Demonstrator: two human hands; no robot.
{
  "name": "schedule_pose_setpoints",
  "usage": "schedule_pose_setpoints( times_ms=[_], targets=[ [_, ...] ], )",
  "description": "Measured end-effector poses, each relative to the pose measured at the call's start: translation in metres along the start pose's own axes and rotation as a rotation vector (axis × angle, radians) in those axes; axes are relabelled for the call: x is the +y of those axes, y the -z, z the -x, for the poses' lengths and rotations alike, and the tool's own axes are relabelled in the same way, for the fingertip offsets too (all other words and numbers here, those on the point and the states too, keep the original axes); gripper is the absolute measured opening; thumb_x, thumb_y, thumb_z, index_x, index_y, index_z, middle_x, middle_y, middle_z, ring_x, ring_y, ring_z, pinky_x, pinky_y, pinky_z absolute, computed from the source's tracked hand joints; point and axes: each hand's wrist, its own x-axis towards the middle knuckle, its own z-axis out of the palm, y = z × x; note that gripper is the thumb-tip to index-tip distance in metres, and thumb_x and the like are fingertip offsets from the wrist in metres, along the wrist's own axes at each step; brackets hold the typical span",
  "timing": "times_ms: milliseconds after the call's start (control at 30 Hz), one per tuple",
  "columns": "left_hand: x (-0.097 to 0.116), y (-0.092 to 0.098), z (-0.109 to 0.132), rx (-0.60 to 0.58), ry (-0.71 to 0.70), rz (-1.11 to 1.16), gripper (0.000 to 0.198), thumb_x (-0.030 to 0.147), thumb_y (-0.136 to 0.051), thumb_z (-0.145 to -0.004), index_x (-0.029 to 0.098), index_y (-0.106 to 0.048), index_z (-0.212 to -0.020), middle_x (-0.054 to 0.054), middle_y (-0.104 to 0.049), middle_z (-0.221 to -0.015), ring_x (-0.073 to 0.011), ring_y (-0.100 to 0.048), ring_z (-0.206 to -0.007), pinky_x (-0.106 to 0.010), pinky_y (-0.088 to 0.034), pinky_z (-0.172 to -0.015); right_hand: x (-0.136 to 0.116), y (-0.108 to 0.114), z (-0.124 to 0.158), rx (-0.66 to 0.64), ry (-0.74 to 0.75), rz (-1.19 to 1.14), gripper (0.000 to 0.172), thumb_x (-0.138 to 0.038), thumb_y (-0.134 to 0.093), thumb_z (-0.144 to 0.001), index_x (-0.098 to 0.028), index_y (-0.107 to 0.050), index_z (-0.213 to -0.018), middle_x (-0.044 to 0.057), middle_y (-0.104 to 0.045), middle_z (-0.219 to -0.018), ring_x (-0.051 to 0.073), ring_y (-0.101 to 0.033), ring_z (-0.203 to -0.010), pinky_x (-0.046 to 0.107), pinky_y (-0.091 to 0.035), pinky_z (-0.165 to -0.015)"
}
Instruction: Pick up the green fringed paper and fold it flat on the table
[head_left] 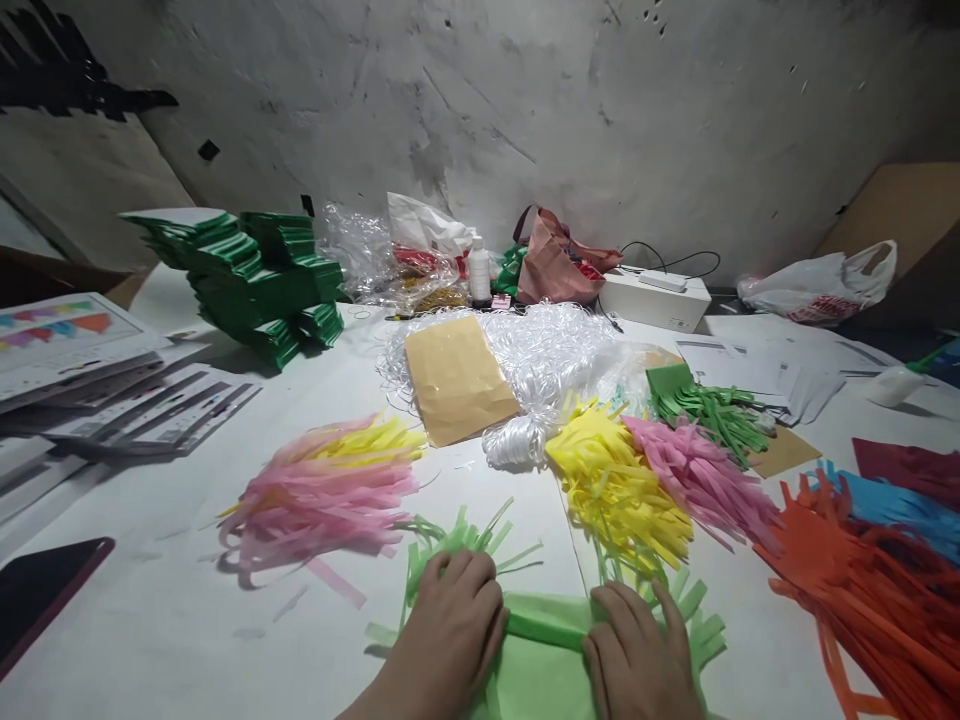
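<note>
At the near table edge, just in front of the yellow fringe (619, 490), lies the green tissue (544, 640). Its rolled fold runs left to right, long axis across the view; cut fringe splays out at both ends and points away from the person. Left hand (450, 625) lies palm-down on the left part of the roll, fingers bent over it, pressing rather than gripping. Right hand (637, 655) likewise on the right part; thumb hidden, so pinch possible. Left of the yellow fringe: pink fringe (322, 495). Right of it: orange fringe (862, 580).
</note>
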Motion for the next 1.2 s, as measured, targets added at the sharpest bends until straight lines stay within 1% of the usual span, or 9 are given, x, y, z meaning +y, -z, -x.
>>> schedule_pose_setpoints(
  times_ms=[133, 233, 333, 400, 533, 667, 900, 1100, 1200],
  targets=[
    [0.003, 0.006, -0.010, -0.161, 0.069, -0.047, 0.014, 0.013, -0.059, -0.087, 0.020, -0.059, -0.075, -0.002, -0.064, -0.088, -0.0242, -0.055, -0.086, -0.043, -0.032, -0.083, -0.001, -0.001, -0.003, -0.031, -0.054, 0.076, 0.022, -0.020, -0.052, -0.096, -0.023, -0.056, -0.074, 0.006, -0.075, -0.096, 0.022, -0.067, -0.098, 0.046, -0.011, -0.125],
    [0.002, 0.005, -0.014, -0.093, 0.039, -0.051, 0.015, 0.008, -0.065, -0.083, 0.021, -0.059, -0.077, 0.000, -0.065, -0.089, -0.0218, -0.056, -0.086, -0.041, -0.033, -0.083, -0.006, 0.000, -0.009, -0.006, -0.024, 0.104, 0.020, -0.015, -0.050, -0.096, -0.023, -0.059, -0.079, 0.006, -0.074, -0.099, 0.022, -0.066, -0.101, 0.049, -0.012, -0.124],
    [0.000, 0.003, -0.014, -0.009, -0.141, -0.048, 0.017, 0.012, -0.070, -0.086, 0.022, -0.058, -0.079, 0.002, -0.064, -0.088, -0.0194, -0.055, -0.085, -0.041, -0.031, -0.090, -0.015, 0.000, -0.015, 0.014, 0.081, 0.069, 0.019, -0.012, -0.052, -0.095, -0.023, -0.062, -0.084, 0.003, -0.073, -0.098, 0.021, -0.065, -0.101, 0.051, -0.018, -0.121],
    [0.001, 0.004, -0.014, -0.006, -0.236, -0.039, 0.019, 0.013, -0.072, -0.085, 0.023, -0.057, -0.078, 0.003, -0.064, -0.085, -0.0188, -0.054, -0.085, -0.042, -0.029, -0.096, -0.020, -0.002, -0.018, -0.028, 0.124, 0.028, 0.018, -0.011, -0.054, -0.094, -0.023, -0.062, -0.084, 0.001, -0.070, -0.087, 0.020, -0.064, -0.094, 0.049, -0.024, -0.116],
    [0.001, 0.008, -0.014, -0.035, -0.281, -0.016, 0.019, 0.009, -0.069, -0.080, 0.023, -0.057, -0.077, 0.003, -0.063, -0.084, -0.0191, -0.053, -0.084, -0.044, -0.027, -0.100, -0.024, -0.004, -0.020, -0.121, 0.120, -0.030, 0.023, -0.006, -0.051, -0.092, -0.022, -0.058, -0.076, -0.001, -0.059, -0.071, 0.020, -0.056, -0.079, 0.041, -0.032, -0.101],
    [-0.004, 0.004, -0.014, -0.013, -0.366, -0.034, 0.020, 0.008, -0.064, -0.085, 0.022, -0.055, -0.074, 0.003, -0.061, -0.080, -0.0182, -0.053, -0.081, -0.044, -0.028, -0.101, -0.028, -0.007, -0.028, -0.073, 0.105, -0.051, 0.026, -0.010, -0.050, -0.094, -0.022, -0.054, -0.072, 0.000, -0.055, -0.070, 0.021, -0.051, -0.076, 0.041, -0.032, -0.094],
    [-0.002, 0.007, -0.013, -0.102, -0.188, 0.145, 0.013, 0.012, -0.064, -0.080, 0.023, -0.058, -0.084, 0.002, -0.065, -0.091, -0.0194, -0.053, -0.087, -0.038, -0.036, -0.087, -0.040, -0.014, -0.045, 0.007, 0.141, -0.059, 0.035, -0.001, -0.041, -0.091, -0.021, -0.050, -0.065, 0.002, -0.051, -0.064, 0.021, -0.045, -0.068, 0.039, -0.033, -0.087],
    [-0.005, 0.004, -0.008, -0.009, -0.267, 0.022, 0.017, 0.007, -0.057, -0.087, 0.022, -0.056, -0.081, 0.002, -0.063, -0.085, -0.0186, -0.053, -0.083, -0.041, -0.034, -0.096, -0.028, -0.015, -0.032, -0.044, 0.146, -0.031, 0.033, -0.002, -0.039, -0.093, -0.022, -0.052, -0.070, 0.001, -0.053, -0.066, 0.022, -0.048, -0.069, 0.040, -0.033, -0.088],
    [-0.010, 0.000, -0.004, 0.042, -0.319, -0.028, 0.017, 0.008, -0.056, -0.090, 0.023, -0.058, -0.082, 0.002, -0.061, -0.081, -0.0189, -0.053, -0.080, -0.043, -0.033, -0.100, -0.014, -0.010, -0.017, -0.079, 0.150, 0.004, 0.028, -0.003, -0.042, -0.092, -0.022, -0.054, -0.075, 0.002, -0.060, -0.073, 0.023, -0.055, -0.077, 0.043, -0.033, -0.093]
  ],
)
